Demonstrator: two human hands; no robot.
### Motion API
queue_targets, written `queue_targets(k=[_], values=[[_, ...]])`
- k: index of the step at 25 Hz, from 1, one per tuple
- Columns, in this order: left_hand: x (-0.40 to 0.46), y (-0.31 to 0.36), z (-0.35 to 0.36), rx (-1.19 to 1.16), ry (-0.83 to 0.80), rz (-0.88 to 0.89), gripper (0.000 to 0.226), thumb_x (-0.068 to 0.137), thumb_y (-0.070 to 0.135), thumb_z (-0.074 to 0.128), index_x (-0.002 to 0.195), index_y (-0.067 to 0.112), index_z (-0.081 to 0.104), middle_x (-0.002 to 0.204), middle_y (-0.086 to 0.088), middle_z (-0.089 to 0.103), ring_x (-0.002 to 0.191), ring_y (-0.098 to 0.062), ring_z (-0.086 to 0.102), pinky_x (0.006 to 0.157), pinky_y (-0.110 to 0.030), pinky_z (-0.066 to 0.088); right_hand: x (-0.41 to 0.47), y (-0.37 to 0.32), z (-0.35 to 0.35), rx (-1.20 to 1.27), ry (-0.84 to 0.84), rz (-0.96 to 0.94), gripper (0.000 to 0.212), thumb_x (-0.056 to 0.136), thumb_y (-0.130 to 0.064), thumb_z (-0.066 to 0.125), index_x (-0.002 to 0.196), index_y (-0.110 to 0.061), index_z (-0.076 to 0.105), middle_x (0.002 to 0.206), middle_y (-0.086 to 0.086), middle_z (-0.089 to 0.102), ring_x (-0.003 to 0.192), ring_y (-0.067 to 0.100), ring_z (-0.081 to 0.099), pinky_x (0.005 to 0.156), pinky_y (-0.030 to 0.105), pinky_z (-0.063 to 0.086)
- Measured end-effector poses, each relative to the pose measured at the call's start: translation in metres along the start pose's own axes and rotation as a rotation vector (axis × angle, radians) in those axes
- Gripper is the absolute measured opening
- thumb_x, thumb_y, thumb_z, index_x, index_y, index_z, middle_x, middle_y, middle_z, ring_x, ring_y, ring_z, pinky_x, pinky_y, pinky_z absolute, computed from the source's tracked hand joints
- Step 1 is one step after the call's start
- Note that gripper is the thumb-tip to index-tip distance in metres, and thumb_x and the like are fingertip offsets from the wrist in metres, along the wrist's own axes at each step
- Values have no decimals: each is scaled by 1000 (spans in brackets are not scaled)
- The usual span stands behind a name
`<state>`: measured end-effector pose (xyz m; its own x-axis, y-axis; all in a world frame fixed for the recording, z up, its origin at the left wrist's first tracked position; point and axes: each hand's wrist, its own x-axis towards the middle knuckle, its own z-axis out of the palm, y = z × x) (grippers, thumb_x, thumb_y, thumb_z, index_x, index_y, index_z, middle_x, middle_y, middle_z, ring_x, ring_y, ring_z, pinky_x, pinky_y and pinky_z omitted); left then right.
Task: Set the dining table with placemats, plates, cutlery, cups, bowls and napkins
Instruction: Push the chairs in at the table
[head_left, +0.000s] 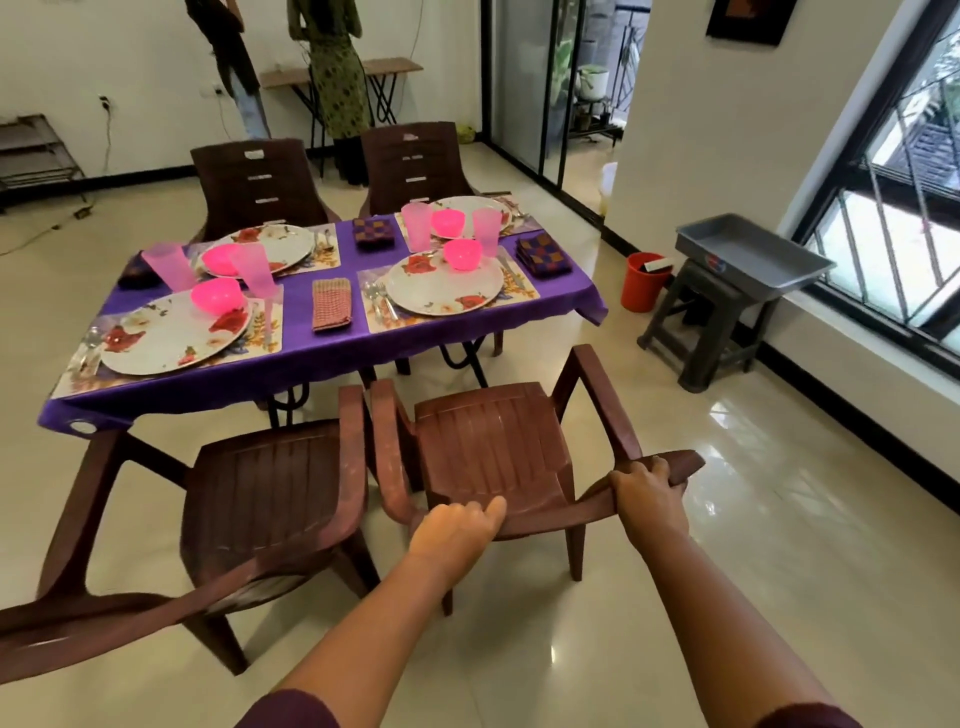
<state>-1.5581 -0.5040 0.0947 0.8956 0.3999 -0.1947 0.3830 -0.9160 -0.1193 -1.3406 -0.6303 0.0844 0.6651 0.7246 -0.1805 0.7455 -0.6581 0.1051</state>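
Note:
My left hand (457, 525) and my right hand (647, 493) both grip the top of the backrest of a brown plastic chair (493, 447) that stands a short way back from the table. The table's purple cloth (332, 353) carries floral placemats, each with a flowered plate (441, 288), a pink bowl (462, 253), a pink cup (415, 226) and cutlery (379, 301). Folded napkins lie between the settings: a red checked one (331, 304) and purple patterned ones (373, 233).
A second brown chair (260, 499) stands just left of mine, two more (254, 182) at the far side. A grey stool with a tray (748, 254) and a red bucket (641, 283) stand by the window at right. Two people stand at the back wall.

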Motion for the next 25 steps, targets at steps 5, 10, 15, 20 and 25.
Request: queue_targets(k=[5,10,15,20,25], values=[[22,-6,-4,-22,18,-20,51,96,0,40,143,7,26,118,-17,55,102,-38,62,75,-45,50,32,3,-5,1,-11,-1,43,84,-12,68,121,-33,60,124,1,55,127,32,32,98,59,41],[26,-29,2,-27,95,83,37,96,5,40,133,12,37,118,-12,56,101,-33,63,77,-43,50,39,-4,-4,15,-6,-9,39,87,-13,64,121,-31,60,121,1,56,122,31,36,94,55,44],[22,-48,10,8,121,106,33,94,8,42,127,13,39,113,-12,60,88,-31,65,68,-41,54,36,-21,-6,42,-22,1,35,93,-9,54,123,-27,59,123,4,54,127,35,34,98,59,41],[20,-41,10,-34,149,28,42,95,5,46,134,15,37,119,-8,55,100,-29,60,81,-39,49,29,-19,-17,14,-77,-22,49,88,-13,65,132,-25,47,138,6,42,134,33,28,97,56,42],[18,-30,13,-27,123,-145,54,96,8,42,146,19,26,130,-8,47,117,-31,50,100,-45,40,-19,-38,-5,-14,109,26,78,82,-17,71,146,-14,27,156,23,15,144,48,12,113,55,28]])
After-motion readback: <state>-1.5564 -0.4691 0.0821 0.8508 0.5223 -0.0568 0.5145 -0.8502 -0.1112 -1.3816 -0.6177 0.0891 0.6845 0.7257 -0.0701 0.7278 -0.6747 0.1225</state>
